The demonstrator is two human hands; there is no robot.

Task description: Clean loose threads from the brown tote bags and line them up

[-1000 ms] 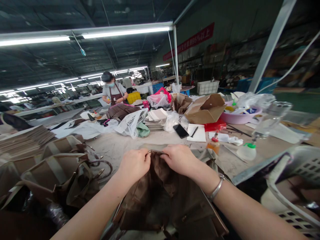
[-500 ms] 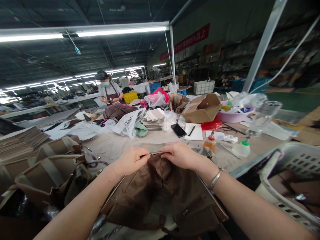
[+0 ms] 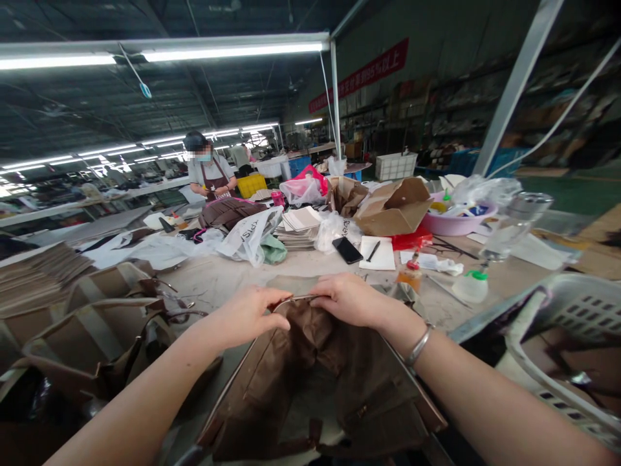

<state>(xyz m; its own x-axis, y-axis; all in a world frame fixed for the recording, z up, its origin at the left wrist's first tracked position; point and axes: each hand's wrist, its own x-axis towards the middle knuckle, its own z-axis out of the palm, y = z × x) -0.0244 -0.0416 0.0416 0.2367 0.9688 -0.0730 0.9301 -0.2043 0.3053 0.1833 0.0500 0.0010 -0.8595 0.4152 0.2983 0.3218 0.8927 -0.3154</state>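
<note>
In front of me a brown bag [image 3: 320, 362] stands with its mouth towards me, showing a brown lining. My right hand [image 3: 347, 301] pinches the far rim of the bag, thumb inside and fingers over the edge. At the left part of that same rim is my left hand [image 3: 252, 314]; its thumb stands apart from the fingers, and the fingertips rest behind the edge. A silver bangle [image 3: 420, 344] circles my right wrist. Beyond the rim lie a black phone [image 3: 347, 250] and a black pen [image 3: 373, 252] on white paper.
More brown bags [image 3: 87, 330] stand at the left beside stacked boards [image 3: 41, 275]. A white plastic basket [image 3: 528, 330] is close on my right. Glue bottles [image 3: 410, 277], plastic bags [image 3: 250, 233] and a cardboard box [image 3: 395, 207] cover the table's far side. A co-worker [image 3: 211, 171] stands beyond.
My left thumb has come away from the rim, and the hand has shifted slightly left. My right hand keeps its pinch on the rim. The bag's left side shows more.
</note>
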